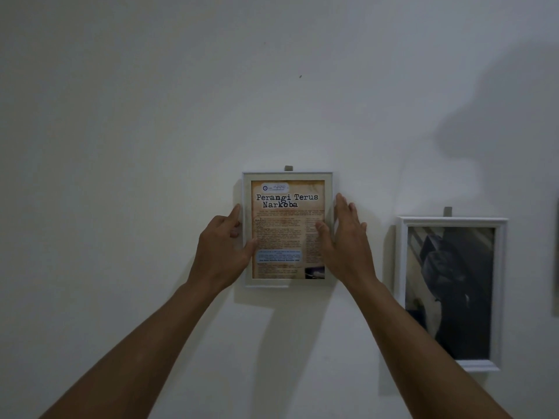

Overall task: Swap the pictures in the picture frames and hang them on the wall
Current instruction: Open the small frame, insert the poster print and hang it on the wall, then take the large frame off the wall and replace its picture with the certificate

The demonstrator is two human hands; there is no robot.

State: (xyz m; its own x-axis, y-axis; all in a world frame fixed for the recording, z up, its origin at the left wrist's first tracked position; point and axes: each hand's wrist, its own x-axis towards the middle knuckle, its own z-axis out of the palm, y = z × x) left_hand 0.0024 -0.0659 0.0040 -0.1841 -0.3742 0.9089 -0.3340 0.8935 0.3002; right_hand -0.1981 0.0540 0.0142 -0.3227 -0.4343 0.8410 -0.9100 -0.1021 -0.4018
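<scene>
Your two forearms reach up from the bottom corners. Your left hand (223,246) grips the left edge of the small white frame (287,176), thumb on its front and fingers curled at the side. Your right hand (348,240) lies flat along the right edge, fingers straight, thumb resting on the glass. The frame sits upright against the wall (151,116), holding a brown poster (287,213) headed "Perangi Terus Narkoba", with a grey hanger tab (289,168) just above it. Further right hangs a larger white frame (453,220) with a dark photograph
</scene>
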